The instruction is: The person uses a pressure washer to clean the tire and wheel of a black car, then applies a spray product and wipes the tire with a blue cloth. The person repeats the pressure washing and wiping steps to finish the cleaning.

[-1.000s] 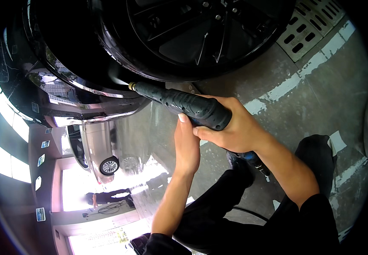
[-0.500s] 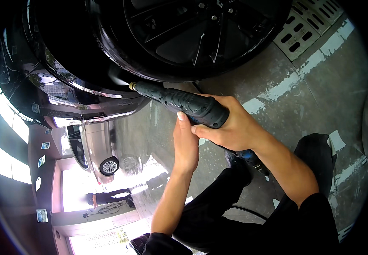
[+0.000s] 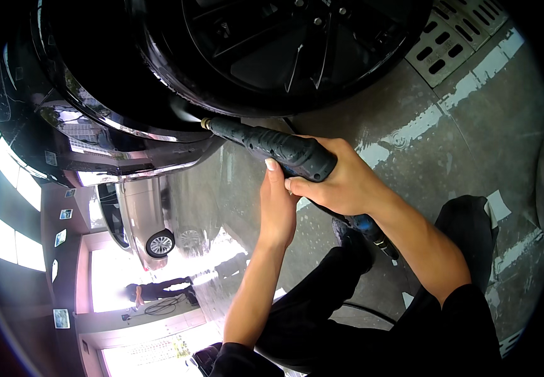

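Note:
A black pressure washer gun point(image 3: 266, 143) slants up and left from my hands. My right hand point(image 3: 344, 182) is wrapped round its rear grip. My left hand point(image 3: 277, 210) supports the gun from below, its thumb up along the side; the other fingers are mostly hidden. From the brass nozzle point(image 3: 206, 124) a pale spray point(image 3: 186, 113) goes into the dark gap between the black tyre point(image 3: 222, 105) and the glossy dark car's bumper point(image 3: 152, 151). A blue and black hose fitting point(image 3: 372, 234) hangs under my right wrist.
A slotted drain cover point(image 3: 438, 56) lies at the upper right of the wet floor. Behind my legs runs a black hose point(image 3: 369, 310). Farther left stand a beige car point(image 3: 141, 210) and a person in dark clothes point(image 3: 159, 291).
The nozzle has shifted slightly right and up, and the gun points a little more steeply. The spray still comes out, and both hands keep their hold.

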Tool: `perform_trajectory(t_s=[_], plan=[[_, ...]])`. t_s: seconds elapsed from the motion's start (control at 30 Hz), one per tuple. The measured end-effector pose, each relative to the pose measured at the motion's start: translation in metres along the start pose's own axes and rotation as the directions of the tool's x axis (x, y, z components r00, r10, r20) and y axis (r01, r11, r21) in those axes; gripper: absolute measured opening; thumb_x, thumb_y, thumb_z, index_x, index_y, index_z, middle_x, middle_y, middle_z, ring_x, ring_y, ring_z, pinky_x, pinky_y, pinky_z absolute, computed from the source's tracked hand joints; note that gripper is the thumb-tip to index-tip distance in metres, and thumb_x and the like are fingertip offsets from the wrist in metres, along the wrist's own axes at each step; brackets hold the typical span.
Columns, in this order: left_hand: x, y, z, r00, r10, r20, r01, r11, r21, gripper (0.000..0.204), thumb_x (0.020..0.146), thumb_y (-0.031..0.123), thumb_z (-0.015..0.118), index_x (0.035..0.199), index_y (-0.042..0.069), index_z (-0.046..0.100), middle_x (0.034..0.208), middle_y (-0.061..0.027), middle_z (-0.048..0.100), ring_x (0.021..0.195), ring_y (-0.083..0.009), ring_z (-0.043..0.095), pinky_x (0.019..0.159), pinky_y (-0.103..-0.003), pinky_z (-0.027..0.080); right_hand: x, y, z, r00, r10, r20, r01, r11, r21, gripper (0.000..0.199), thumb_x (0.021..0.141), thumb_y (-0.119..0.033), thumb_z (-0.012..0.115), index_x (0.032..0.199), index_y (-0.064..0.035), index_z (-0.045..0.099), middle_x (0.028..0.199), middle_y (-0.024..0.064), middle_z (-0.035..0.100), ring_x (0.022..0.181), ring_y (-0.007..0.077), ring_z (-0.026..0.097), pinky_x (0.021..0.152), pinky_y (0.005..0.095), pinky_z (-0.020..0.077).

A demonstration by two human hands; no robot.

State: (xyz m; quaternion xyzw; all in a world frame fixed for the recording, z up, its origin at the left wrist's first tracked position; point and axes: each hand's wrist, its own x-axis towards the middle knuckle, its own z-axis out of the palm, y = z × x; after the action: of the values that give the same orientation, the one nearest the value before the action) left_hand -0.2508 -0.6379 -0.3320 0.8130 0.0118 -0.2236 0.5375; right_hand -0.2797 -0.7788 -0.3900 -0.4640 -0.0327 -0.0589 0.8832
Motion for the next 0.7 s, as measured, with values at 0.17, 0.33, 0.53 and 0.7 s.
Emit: perform_trajectory(t_s=[0.17,0.33,0.53,0.7], plan=[[0.0025,-0.0066,-0.0048,1.000,-0.016,0.004,0.016,1.000,-0.002,0.075,0.109,0.063,0.026,0.150,0.003,0.042,0.146,-0.0118,0.053,0.135,-0.0232,0.051,0.114,-0.041,0.040,-0.0007,0.0019,0.0003,1.000,0.013,0.008,-0.013,1.000,-0.004,0.033,0.081,-0.006,0.076,0.111,0.0031,0.068,0.083,0.0046,0.068,0.075,0.0120,0.066,0.068,0.0289,0.0541],[-0.0019,0.0004,-0.0034,1.000,0.021,0.015,-0.021,1.000,0.019,0.076,0.109,0.063,0.026,0.151,0.002,0.042,0.145,-0.0125,0.054,0.134,-0.0232,0.052,0.114,-0.040,0.041,-0.0018,-0.0054,0.0000,1.000,0.002,0.020,-0.001,1.000,-0.030,0.031,0.081,-0.006,0.076,0.110,0.0025,0.068,0.084,0.0042,0.068,0.075,0.0110,0.064,0.066,0.0286,0.0522],[-0.0026,-0.0004,-0.0029,0.999,0.036,0.000,-0.036,0.999,0.007,0.074,0.109,0.062,0.026,0.150,0.002,0.042,0.144,-0.0118,0.055,0.134,-0.0231,0.052,0.114,-0.039,0.040,-0.0022,-0.0032,0.0031,1.000,-0.017,0.016,0.016,1.000,0.026,0.033,0.081,-0.007,0.077,0.111,0.0021,0.068,0.084,0.0033,0.067,0.074,0.0104,0.063,0.067,0.0281,0.0516],[-0.0030,-0.0013,-0.0046,0.999,0.043,0.011,-0.043,0.999,0.012,0.074,0.109,0.062,0.026,0.149,0.002,0.043,0.143,-0.0115,0.055,0.133,-0.0227,0.053,0.114,-0.040,0.041,-0.0037,-0.0070,0.0022,1.000,0.005,0.022,-0.005,1.000,-0.002,0.034,0.081,-0.007,0.077,0.112,0.0026,0.068,0.084,0.0035,0.068,0.075,0.0106,0.063,0.067,0.0284,0.0515]])
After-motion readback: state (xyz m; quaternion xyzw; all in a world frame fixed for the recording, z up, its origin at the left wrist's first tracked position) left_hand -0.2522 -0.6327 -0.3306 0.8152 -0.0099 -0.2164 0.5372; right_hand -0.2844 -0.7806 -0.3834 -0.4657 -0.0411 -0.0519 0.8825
